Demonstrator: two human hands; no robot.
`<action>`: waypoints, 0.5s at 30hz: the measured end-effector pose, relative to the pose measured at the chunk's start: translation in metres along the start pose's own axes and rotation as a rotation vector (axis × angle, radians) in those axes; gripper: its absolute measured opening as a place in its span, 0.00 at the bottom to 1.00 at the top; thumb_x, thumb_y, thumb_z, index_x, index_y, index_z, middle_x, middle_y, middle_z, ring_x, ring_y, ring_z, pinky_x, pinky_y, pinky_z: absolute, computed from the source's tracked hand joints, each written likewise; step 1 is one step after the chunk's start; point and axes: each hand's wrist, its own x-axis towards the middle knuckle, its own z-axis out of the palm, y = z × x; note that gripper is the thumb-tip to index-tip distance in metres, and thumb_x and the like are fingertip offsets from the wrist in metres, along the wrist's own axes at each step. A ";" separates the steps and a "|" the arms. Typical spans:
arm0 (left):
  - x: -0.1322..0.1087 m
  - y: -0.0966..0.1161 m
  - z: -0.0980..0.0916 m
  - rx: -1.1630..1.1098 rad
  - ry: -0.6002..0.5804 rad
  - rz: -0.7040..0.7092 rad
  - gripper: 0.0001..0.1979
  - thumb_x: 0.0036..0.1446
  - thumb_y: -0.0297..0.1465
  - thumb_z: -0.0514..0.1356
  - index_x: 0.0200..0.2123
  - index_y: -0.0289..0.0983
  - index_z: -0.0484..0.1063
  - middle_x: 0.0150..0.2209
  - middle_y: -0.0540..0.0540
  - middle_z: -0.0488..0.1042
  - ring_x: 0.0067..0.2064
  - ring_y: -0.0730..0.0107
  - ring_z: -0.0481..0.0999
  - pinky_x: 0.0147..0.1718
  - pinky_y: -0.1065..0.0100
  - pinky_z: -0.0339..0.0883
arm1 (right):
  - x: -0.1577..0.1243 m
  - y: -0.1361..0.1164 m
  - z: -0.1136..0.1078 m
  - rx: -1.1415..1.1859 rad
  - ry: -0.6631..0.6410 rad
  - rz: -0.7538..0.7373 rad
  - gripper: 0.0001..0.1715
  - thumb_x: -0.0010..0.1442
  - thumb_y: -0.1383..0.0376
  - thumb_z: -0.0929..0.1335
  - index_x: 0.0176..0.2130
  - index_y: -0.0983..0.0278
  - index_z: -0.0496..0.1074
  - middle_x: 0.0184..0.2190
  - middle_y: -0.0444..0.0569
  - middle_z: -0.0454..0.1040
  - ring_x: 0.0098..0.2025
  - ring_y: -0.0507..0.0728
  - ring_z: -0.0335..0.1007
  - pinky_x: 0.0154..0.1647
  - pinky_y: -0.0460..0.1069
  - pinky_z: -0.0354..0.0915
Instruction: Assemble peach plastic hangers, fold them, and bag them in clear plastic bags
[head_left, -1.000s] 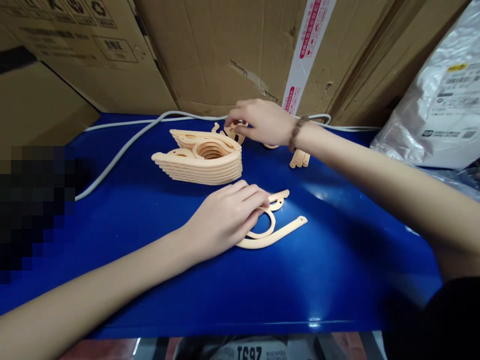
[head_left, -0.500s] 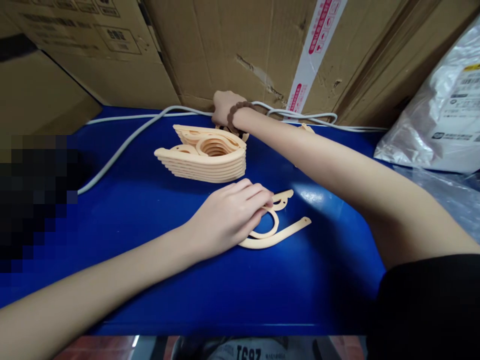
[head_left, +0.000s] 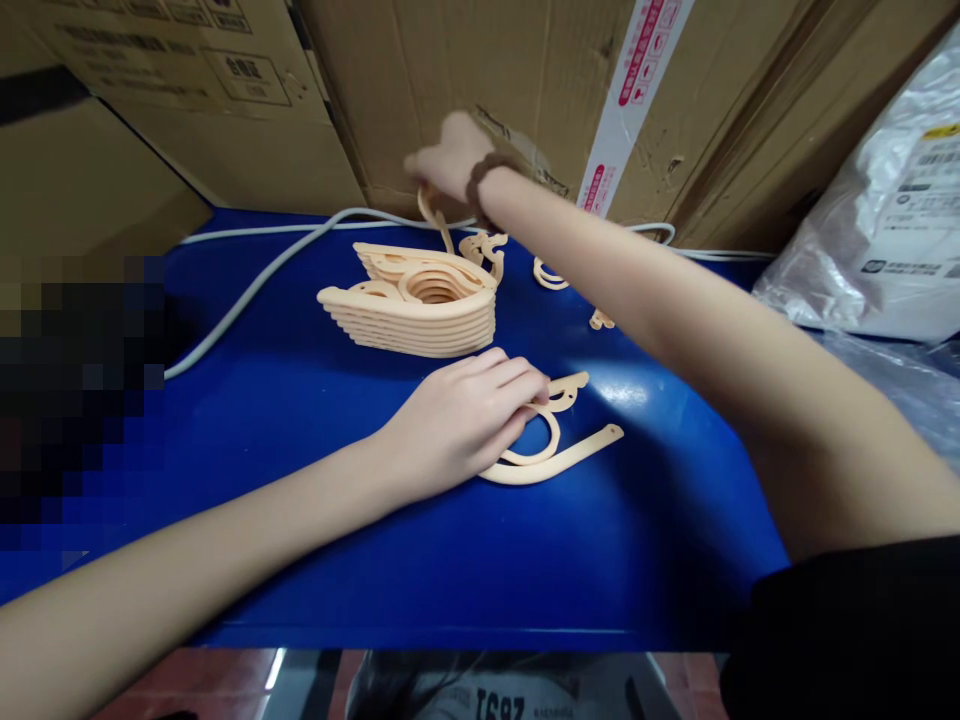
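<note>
My left hand (head_left: pixel 463 420) lies palm down, fingers together, pressing on a flat peach plastic hanger piece (head_left: pixel 551 455) on the blue table (head_left: pixel 300 520). My right hand (head_left: pixel 448 158), a brown bead bracelet at its wrist, is raised over the table's back edge, closed on a thin curved peach piece (head_left: pixel 436 220) that hangs down from it. Just below it stands a neat stack of peach hanger parts (head_left: pixel 412 312). A few loose small peach pieces (head_left: pixel 551 275) lie behind and to the right of the stack.
Large cardboard boxes (head_left: pixel 525 90) wall off the back of the table. A white cable (head_left: pixel 255 285) runs along the back edge and curves to the left. Clear plastic bags (head_left: pixel 877 210) lie at the right. A blurred dark patch covers the left side.
My right hand has gone from the loose pieces at the right to behind the stack, then lifted up with a curved peach piece. My left hand has stayed on the flat piece.
</note>
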 end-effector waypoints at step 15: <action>-0.002 -0.001 -0.001 0.065 0.034 -0.011 0.08 0.71 0.26 0.54 0.43 0.36 0.74 0.49 0.46 0.80 0.48 0.60 0.78 0.45 0.60 0.71 | -0.183 0.028 -0.119 0.085 0.243 -0.245 0.14 0.72 0.65 0.66 0.32 0.67 0.70 0.28 0.41 0.66 0.29 0.44 0.65 0.34 0.40 0.66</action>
